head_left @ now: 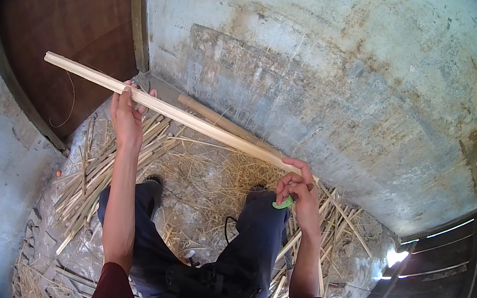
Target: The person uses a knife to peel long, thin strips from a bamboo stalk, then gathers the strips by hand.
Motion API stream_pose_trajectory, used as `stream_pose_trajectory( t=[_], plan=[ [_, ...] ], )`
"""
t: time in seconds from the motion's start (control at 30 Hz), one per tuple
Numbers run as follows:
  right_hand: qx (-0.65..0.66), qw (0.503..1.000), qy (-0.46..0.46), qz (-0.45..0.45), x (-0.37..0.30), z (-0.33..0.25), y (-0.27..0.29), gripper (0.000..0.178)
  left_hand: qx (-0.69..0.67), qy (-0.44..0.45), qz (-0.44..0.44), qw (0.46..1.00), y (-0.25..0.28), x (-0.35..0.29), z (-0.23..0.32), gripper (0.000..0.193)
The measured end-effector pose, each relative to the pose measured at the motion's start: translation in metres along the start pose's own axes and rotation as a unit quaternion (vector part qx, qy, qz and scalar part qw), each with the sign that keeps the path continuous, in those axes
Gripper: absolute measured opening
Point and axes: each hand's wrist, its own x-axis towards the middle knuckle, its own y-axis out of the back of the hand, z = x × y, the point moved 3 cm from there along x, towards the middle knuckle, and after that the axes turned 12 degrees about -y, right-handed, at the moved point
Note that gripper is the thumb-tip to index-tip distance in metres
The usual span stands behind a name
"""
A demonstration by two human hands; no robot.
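A long pale strip [193,121] of split bamboo or wood, grooved along its length, slants across in front of me, its left end higher in the picture. My left hand [127,116] grips it toward that end, fingers wrapped round it. Close to the strip's right end is my right hand [303,198], its index finger reaching along the strip. The other fingers are curled over a small bright green thing [283,203], mostly covered by them, so its kind is not clear. A thin fibre [72,104] dangles from the strip near the left hand.
A bamboo pole [213,115] lies at the foot of the stained wall [324,57]. Piles of split sticks [91,180] and more sticks [334,226] flank my legs, with shavings [241,174] between. A brown door [67,21] stands at left, dark slats [448,264] at right.
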Motion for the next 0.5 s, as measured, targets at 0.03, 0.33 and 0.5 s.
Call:
stream_pose_trajectory(
  t=[0.03,0.33,0.5],
  plan=[
    [-0.01,1.0,0.004,-0.015,0.002,0.003,-0.001,0.055,0.0,-0.001,-0.003,1.0,-0.001,0.0,0.001,0.034],
    [0.018,0.999,0.025,-0.024,0.014,0.025,0.002,0.055,0.006,-0.002,-0.003,1.0,-0.001,-0.001,0.001,0.035],
    [0.008,1.0,0.013,-0.006,0.017,0.051,0.007,0.053,0.016,-0.001,0.001,1.0,-0.005,-0.002,0.002,0.039]
  ],
)
